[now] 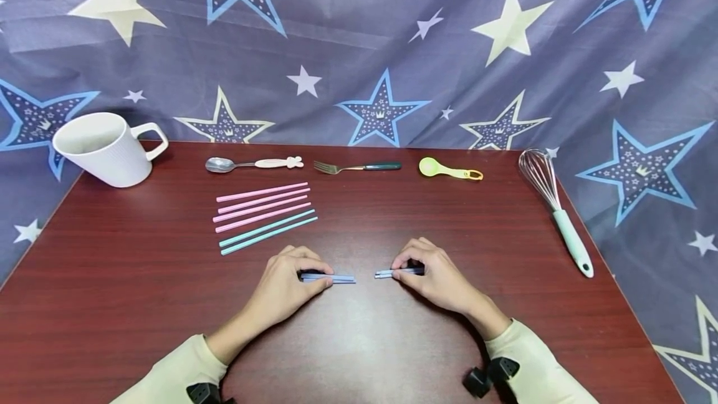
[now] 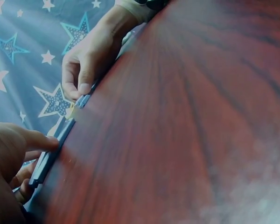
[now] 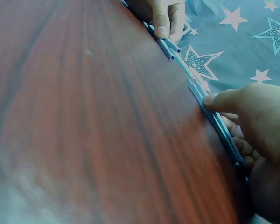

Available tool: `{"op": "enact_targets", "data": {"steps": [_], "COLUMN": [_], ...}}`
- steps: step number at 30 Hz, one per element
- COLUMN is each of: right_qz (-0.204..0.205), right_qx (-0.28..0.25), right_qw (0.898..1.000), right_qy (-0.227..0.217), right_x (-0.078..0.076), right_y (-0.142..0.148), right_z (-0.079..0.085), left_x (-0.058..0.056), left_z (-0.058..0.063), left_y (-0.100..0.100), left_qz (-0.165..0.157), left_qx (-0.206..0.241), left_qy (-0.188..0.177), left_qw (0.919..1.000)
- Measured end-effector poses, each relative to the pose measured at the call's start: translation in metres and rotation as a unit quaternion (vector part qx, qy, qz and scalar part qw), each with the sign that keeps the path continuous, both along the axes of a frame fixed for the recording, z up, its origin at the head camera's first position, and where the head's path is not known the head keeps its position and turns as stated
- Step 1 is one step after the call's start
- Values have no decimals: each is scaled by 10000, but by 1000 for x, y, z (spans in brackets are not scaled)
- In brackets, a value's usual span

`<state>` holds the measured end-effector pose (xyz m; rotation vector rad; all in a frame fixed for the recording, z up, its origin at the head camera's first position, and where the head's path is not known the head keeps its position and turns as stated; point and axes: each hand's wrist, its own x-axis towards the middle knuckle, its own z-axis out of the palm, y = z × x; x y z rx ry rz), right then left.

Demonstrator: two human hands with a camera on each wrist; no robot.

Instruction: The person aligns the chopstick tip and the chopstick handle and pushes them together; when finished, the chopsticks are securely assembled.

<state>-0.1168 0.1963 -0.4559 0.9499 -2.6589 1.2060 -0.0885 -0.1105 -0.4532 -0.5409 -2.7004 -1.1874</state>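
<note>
My left hand [image 1: 288,276] pinches a small bundle of slim blue sticks [image 1: 343,279] between thumb and fingers, low over the table. Opposite it, my right hand [image 1: 432,270] grips another few blue sticks [image 1: 384,274] the same way. The two bundles point at each other end to end, with a short gap between their tips. In the left wrist view the left bundle [image 2: 53,151] lies along the fingertips. From the right wrist, the right bundle [image 3: 217,121] runs under the thumb; its far end is hidden by the hand.
Several pink sticks [image 1: 262,205] and two teal sticks [image 1: 269,233] lie left of centre. Along the back are a white mug [image 1: 109,154], a spoon [image 1: 221,165], a fork [image 1: 353,168] and a yellow-green measuring spoon [image 1: 443,169]. A whisk [image 1: 566,229] lies by the right edge.
</note>
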Motion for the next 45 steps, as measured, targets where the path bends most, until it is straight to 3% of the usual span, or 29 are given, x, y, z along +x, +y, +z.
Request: {"op": "enact_targets", "data": {"steps": [8,14,20,27,45], "right_qz": [31,-28,-267,-124,93], "right_qx": [-27,-81,-429,-658,-858], "right_qw": [10000,9998,9977,9966,9940], "right_qy": [0,199,449,491,669], "right_x": [-2,-5,-10,-15,-9], "right_y": [-4,-5,-7,-16,-31], "right_z": [1,7,28,51,46], "left_x": [1,-4,-11,-16,-16], "left_z": [2,16,36,48,42], "left_y": [-4,-9,-12,-9,1], "left_qz": [46,-62,-64,-81,-197], "left_qx": [-55,-67,36,214,339], "left_qy": [116,399,549,661,887], "left_qw": [9999,9992,9985,9976,9953]}}
